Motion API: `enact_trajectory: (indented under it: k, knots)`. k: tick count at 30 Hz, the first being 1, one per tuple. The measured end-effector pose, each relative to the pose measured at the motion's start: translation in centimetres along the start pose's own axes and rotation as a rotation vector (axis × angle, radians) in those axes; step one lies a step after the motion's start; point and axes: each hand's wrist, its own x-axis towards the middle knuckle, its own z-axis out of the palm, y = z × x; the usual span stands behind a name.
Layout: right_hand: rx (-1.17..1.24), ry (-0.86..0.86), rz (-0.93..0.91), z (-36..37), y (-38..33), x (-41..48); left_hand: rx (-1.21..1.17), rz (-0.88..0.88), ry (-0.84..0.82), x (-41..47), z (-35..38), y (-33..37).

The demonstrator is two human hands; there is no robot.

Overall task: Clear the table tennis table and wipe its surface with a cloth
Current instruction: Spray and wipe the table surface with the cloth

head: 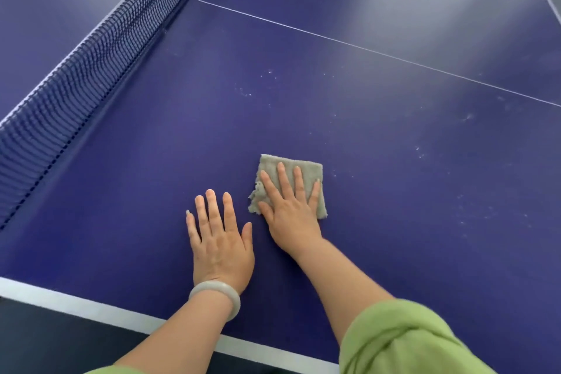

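Table tennis table (394, 39) fills the view, a blue top with nothing on it to lift away, so by my judgement clearing is done and wiping is the step in hand. The net (76, 85) runs along the 10 o'clock side, and the white edge line (91, 308) crosses at 7 o'clock, nearest the person. A green sleeve (409, 340) covers the right upper arm at 5 o'clock.

The left hand (220, 240) lies flat on the bare surface at 6 o'clock, fingers straight, holding nothing and seemingly bracing. Just beside it, toward 1 o'clock, the right hand (290, 209) presses flat on the cloth (311, 170), fingers spread and straight, not curled round it. The cloth is a folded grey square lying on the table under that palm, with its far edge showing past the fingertips. A pale bangle (217, 297) sits on the left wrist.

Pale specks (246, 92) dot the blue at 12 o'clock from the cloth, and more (420, 153) lie toward 2 o'clock, so those patches look unwiped. To do this well, press evenly through the whole palm so the cloth does not bunch, push in long overlapping strokes out to 12 o'clock, then work across to 3 o'clock. Slide the left hand clear of each stroke. Refold the cloth once a face is dirty.
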Motion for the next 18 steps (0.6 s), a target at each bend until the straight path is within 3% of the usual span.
enact_trajectory:
  k: [2,4,9,12,14,18]
  knots:
    - [-0.016,-0.031,-0.021,-0.9,2.1,1.4,-0.008,-0.004,0.000,0.0,-0.1,0.0]
    - [-0.003,-0.029,0.108,-1.3,6.7,1.0,-0.006,0.001,0.002,-0.1,0.0,-0.1]
    - [0.212,0.067,0.921,-2.7,17.7,-4.6,-0.020,0.005,-0.009,-0.1,-0.2,0.0]
    - [0.254,0.151,1.125,-1.6,14.8,-5.2,-0.022,0.000,-0.033,-0.1,-0.4,-0.1]
    - [0.207,0.202,0.951,0.0,9.8,-3.5,-0.017,-0.002,-0.039,-0.1,-0.4,-0.1]
    - [-0.048,0.186,0.167,2.5,-0.2,-1.5,-0.022,-0.010,-0.047,-0.2,-0.4,0.0]
